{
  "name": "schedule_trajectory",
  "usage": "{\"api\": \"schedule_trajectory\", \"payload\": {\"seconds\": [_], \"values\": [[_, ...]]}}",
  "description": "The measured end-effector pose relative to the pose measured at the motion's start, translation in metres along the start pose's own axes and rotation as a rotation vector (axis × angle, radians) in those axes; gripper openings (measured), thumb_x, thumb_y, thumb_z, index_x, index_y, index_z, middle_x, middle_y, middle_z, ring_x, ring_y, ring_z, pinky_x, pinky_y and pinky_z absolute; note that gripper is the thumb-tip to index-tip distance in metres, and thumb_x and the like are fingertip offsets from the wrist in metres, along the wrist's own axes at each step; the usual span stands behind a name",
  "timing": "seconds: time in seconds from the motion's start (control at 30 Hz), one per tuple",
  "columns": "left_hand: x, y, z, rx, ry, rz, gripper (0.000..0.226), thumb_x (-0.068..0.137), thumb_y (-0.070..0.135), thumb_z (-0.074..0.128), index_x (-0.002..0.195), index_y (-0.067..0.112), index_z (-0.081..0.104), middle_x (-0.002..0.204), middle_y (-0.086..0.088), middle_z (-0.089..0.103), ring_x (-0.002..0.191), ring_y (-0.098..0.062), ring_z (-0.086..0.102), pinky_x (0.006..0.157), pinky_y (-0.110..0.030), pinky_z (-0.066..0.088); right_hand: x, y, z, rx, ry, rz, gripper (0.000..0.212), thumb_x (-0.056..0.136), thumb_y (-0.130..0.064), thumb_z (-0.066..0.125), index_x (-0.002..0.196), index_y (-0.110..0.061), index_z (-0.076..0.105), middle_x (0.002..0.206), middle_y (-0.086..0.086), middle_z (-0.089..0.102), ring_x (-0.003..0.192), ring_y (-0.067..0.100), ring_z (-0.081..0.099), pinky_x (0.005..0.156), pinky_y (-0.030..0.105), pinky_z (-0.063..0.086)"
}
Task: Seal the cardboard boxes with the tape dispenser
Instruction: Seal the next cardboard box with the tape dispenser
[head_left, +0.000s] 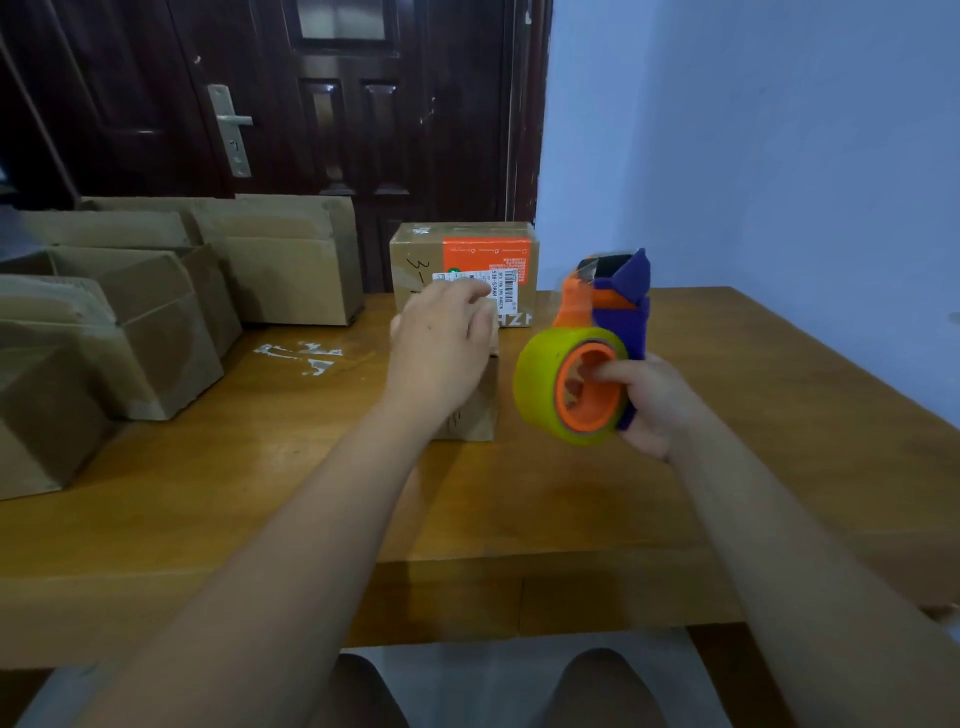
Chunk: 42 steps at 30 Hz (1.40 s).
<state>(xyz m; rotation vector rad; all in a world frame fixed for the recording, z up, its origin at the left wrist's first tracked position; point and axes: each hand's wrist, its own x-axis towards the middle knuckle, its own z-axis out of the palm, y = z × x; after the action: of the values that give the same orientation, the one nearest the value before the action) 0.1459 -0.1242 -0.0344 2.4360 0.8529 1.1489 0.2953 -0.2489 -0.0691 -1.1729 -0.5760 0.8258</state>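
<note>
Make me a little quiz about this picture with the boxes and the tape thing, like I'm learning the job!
1. True or false: the right hand holds the tape dispenser.
2. What colour is the tape roll? A red, B yellow-green, C black.
3. Fill in: the left hand is over the small box, which stands on the wooden ___.

Key: 1 true; 2 B; 3 table.
</note>
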Motion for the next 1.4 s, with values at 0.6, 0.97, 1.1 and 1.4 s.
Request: {"api": "schedule_trajectory", "payload": {"seconds": [0.6, 0.97, 1.1, 1.4], "values": [[-0.031, 0.047, 0.024, -0.739, 0.17, -0.403, 0.027, 0.084, 0.024, 0.067, 0.105, 0.022, 0.051, 0.076, 0.009, 0.061, 0.065, 0.001, 0.059, 0.05, -0.014, 0.04, -0.034, -0.021, 0.018, -0.773, 0.088, -0.547, 0.065, 0.071, -0.008, 0.079, 0.115, -0.036, 0.039, 0.094, -0.019, 0.052, 0.074, -0.015, 0.054, 0.055, 0.001, 0.039], [-0.023, 0.042, 0.023, -1.207, 0.177, -0.854, 0.041, 0.088, 0.007, 0.058, 0.119, 0.025, 0.039, 0.083, -0.002, 0.064, 0.062, -0.006, 0.066, 0.06, -0.023, 0.056, -0.038, -0.019, 0.027, -0.831, 0.135, -0.64, 0.057, 0.072, -0.031, 0.082, 0.115, -0.032, 0.045, 0.108, -0.012, 0.055, 0.093, -0.002, 0.053, 0.065, -0.004, 0.037], [-0.02, 0.039, 0.014, -1.366, 0.151, -0.881, 0.045, 0.087, -0.003, 0.057, 0.12, 0.022, 0.041, 0.085, -0.006, 0.063, 0.052, -0.006, 0.067, 0.058, -0.024, 0.058, -0.042, -0.025, 0.023, -0.855, 0.096, -0.696, 0.057, 0.071, -0.028, 0.083, 0.114, -0.034, 0.045, 0.104, -0.02, 0.052, 0.091, -0.011, 0.051, 0.067, -0.002, 0.038], [-0.019, 0.028, -0.001, -1.163, 0.174, -0.675, 0.033, 0.089, 0.006, 0.062, 0.119, 0.016, 0.052, 0.088, -0.005, 0.069, 0.068, -0.008, 0.063, 0.062, -0.018, 0.053, -0.038, -0.041, 0.008, -0.864, -0.036, -0.645, 0.056, 0.073, -0.025, 0.081, 0.117, -0.031, 0.048, 0.103, -0.017, 0.058, 0.086, -0.006, 0.055, 0.067, 0.006, 0.042]]}}
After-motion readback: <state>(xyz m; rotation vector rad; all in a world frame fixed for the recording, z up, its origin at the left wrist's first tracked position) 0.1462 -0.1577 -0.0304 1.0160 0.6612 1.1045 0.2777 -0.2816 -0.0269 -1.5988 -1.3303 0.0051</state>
